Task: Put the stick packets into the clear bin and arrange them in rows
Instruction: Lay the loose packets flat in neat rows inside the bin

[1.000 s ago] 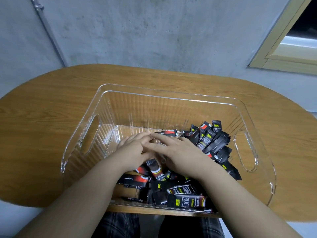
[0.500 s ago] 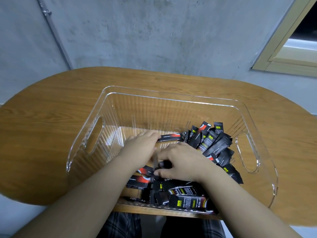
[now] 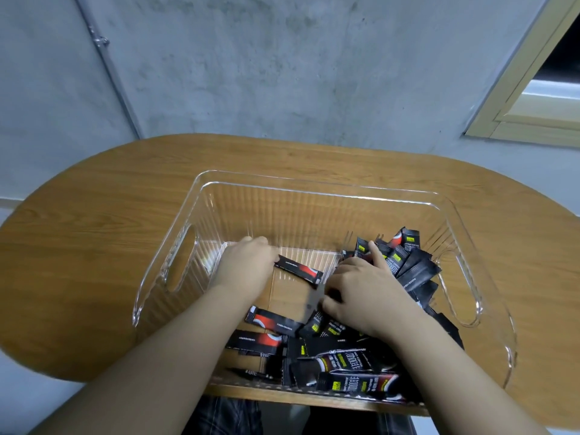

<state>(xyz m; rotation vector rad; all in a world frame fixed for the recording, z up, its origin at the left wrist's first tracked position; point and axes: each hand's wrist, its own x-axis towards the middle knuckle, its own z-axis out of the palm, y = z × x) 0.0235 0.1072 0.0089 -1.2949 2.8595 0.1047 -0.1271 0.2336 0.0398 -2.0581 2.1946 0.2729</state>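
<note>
Hiding one packet [image 3: 298, 271] end, the left hand [image 3: 248, 265] obscures its grip.

One clear bin [image 3: 314, 196]; two hands; packets too jumbled to count.

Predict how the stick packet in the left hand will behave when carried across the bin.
The stick packet, held at one end by the left hand, juts out unsupported, so it seems fairly stiff. It looks thin, probably light. Its glossy wrapper may slip in a loose grip.
</note>
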